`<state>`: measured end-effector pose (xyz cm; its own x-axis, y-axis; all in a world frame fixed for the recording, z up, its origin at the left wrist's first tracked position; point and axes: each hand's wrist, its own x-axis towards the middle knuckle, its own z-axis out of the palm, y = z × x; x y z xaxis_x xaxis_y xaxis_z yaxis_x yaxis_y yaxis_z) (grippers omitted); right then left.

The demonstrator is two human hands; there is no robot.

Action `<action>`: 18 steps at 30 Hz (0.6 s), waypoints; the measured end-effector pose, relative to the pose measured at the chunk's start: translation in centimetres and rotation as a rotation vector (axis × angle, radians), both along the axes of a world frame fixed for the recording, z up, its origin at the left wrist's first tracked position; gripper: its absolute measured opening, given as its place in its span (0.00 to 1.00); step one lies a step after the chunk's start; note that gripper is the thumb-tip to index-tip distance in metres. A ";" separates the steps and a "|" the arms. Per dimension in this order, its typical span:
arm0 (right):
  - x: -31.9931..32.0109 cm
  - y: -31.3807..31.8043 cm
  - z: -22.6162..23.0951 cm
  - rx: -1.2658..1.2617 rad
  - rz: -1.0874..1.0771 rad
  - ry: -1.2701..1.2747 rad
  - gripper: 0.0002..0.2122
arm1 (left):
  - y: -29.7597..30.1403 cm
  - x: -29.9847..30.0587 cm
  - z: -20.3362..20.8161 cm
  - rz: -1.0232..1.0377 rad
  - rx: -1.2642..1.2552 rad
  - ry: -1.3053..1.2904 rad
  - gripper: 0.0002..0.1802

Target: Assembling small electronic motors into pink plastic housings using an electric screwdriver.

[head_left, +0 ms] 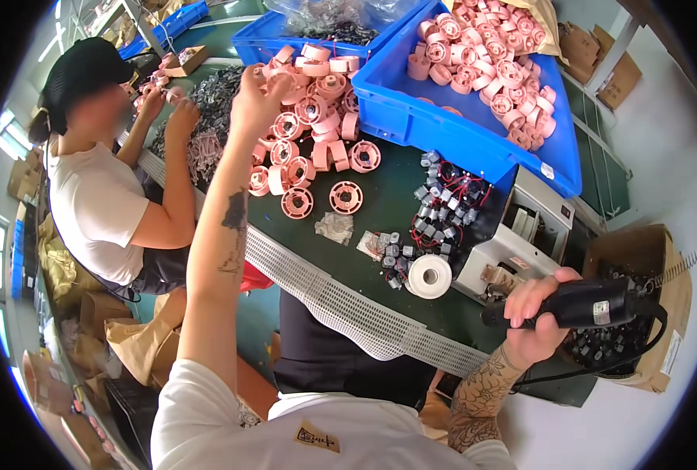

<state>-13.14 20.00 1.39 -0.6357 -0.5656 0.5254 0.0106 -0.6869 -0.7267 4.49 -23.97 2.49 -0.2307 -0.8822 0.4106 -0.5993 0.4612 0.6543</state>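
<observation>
Pink parts [311, 110] lie beside the left hand [257, 100], perhaps touching

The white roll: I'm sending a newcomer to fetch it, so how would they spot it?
On the green table, find the grey machine in front of the blue bin. The white roll lies at that machine's left, beside small grey parts. Unlike them, it is broad, round and white, with a grey centre.

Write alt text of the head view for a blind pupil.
A person's right hand grips a black tool; the left hand is at a pile of round pink parts on a green table. To the pile's right are grey pieces, a white roll and a blue bin of more; another person is at left.
</observation>
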 end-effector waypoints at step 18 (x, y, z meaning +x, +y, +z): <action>1.2 -0.2 -0.2 0.049 0.194 -0.014 0.30 | 17.1 7.2 -9.1 -0.108 -0.186 -0.057 0.35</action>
